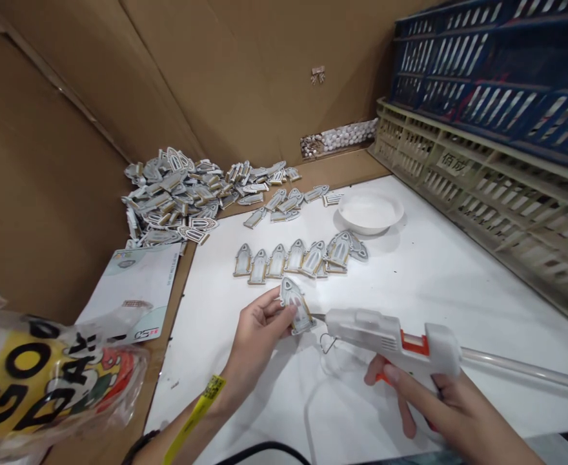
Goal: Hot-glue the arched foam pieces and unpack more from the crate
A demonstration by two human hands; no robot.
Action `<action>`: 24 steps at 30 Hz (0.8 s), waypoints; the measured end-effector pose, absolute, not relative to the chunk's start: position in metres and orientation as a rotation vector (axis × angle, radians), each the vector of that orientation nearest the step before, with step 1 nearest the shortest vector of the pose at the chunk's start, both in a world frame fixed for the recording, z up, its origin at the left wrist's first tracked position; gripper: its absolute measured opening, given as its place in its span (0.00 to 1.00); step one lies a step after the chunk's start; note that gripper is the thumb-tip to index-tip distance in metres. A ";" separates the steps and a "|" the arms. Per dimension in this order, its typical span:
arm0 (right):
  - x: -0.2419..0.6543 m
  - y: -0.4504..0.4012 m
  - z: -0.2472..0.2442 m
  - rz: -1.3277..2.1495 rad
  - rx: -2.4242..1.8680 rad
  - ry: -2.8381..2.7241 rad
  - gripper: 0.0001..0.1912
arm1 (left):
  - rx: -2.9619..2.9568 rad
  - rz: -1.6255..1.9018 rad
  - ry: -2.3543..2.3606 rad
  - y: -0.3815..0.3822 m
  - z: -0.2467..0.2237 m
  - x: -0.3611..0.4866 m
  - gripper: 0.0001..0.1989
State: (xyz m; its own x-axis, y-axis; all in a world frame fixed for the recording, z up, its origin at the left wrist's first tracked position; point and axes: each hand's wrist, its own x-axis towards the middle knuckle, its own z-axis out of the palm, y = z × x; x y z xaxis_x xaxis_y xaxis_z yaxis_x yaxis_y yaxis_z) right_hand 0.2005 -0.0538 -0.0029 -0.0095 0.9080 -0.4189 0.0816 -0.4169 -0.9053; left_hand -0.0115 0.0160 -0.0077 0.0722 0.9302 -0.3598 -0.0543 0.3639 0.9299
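Note:
My left hand (257, 339) pinches an arch-shaped grey and gold piece (297, 309) by its lower edge. My right hand (436, 403) grips a white hot glue gun (385, 339) with an orange trigger area, its metal nozzle almost at the piece's side. A clear glue stick (526, 368) runs out of the gun's back. Several similar arched pieces (298, 258) stand in a row on the white work surface (439, 290) ahead of my hands. A large heap of such pieces (177, 197) lies at the far left.
A white bowl (370, 211) sits beyond the row. Stacked beige and blue plastic crates (472, 174) wall the right side, cardboard (46, 161) the left and back. A printed plastic bag (37, 381) intrudes at lower left, beside a printed card (133, 290). A black cable (259, 449) crosses the bottom.

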 end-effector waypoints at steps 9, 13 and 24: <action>0.203 -0.055 -0.008 1.524 -1.670 -1.108 0.20 | 0.965 0.953 1.243 0.017 -0.009 -0.011 0.22; 0.202 -0.053 -0.004 1.506 -1.728 -1.165 0.19 | 0.998 0.966 1.224 0.016 -0.009 -0.010 0.20; 0.204 -0.049 0.001 1.469 -1.801 -1.340 0.20 | 0.998 0.993 1.206 0.016 -0.007 -0.010 0.19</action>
